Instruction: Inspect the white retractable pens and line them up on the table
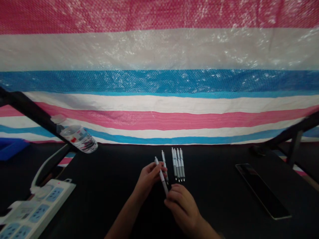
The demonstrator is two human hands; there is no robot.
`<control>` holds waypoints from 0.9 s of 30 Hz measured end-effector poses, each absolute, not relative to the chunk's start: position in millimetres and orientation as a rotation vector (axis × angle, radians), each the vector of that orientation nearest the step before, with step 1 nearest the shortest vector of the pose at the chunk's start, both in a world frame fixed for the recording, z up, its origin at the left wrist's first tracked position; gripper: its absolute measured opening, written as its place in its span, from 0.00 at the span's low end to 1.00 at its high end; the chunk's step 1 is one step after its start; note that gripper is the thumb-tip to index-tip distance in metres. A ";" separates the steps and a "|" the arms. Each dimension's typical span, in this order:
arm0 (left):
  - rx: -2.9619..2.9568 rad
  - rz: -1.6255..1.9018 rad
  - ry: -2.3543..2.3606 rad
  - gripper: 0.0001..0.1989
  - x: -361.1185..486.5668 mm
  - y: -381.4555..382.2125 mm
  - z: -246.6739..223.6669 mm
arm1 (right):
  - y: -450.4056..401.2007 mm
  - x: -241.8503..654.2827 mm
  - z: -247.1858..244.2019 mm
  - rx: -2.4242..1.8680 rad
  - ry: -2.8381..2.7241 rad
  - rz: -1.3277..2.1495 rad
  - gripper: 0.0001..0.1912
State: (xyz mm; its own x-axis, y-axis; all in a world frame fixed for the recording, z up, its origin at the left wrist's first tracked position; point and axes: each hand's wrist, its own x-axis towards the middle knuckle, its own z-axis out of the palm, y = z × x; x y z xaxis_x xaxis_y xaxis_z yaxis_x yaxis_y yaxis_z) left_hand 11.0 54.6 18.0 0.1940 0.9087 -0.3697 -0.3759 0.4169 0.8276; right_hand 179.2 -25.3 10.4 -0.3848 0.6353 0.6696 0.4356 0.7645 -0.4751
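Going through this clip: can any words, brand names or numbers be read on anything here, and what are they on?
Nothing can be read.
Plastic water bottle label: too blurred to read.
Power strip sticker: too blurred to read.
White pen in the hands: print too small to read.
Row of pens: print too small to read.

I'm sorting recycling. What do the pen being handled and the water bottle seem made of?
The pen looks like glossy white plastic, judging by its smooth sheen; its tip is too small to tell. The bottle seems thin clear plastic: see-through, with crinkled, glinting walls.
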 end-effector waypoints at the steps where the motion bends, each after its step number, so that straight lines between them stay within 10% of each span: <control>1: 0.613 1.023 0.965 0.21 9.6 55.0 18.3 | -27.0 174.8 10.4 -0.807 -2.035 0.301 0.19; 13: 0.589 0.921 0.822 0.21 -1.1 54.6 16.0 | -27.8 150.5 -5.9 -0.795 -0.596 2.227 0.31; 27: 0.589 0.963 0.905 0.18 14.9 48.7 8.1 | -26.6 154.1 -0.4 -1.151 -0.525 2.114 0.32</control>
